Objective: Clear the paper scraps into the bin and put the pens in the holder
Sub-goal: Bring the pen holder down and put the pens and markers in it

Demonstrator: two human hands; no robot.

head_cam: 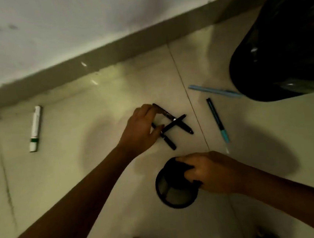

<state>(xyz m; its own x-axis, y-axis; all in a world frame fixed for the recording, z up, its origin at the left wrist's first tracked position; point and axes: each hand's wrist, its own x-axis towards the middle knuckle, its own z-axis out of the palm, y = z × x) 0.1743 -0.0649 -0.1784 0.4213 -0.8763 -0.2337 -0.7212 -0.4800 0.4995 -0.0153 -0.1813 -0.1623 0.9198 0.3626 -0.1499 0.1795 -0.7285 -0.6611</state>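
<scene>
On the tiled floor [81,174], close under the wall, the fingers [147,109] of the left hand [140,129] are spread over a crossed cluster of black pens [174,125]. The forefinger and thumb are set apart, one touching the upper end of a pen, the other near the lower crossing; whether anything is truly pinched cannot be told, since the picture is blurred and the pens look to be lying on the floor. Just below, the right hand [213,172] is closed over the rim of the black mesh holder [171,192], its fingers curled inside the far edge. The holder stands upright, and nothing is seen inside it.

Further out, a dark pen with a teal end [216,119] lies to the right of the cluster, well apart from it, and a pale blue pen [215,91] lies beyond that, its far end running to the foot of the bin [280,49], which is lined with a black bag. Far to the left, near the wall, a white marker with a green band [35,128] is lying alone.

No paper scraps are seen on the floor, so that part is judged done or out of view. The pens are judged wholly outstanding: all those in view are yet to be put in the holder.
</scene>
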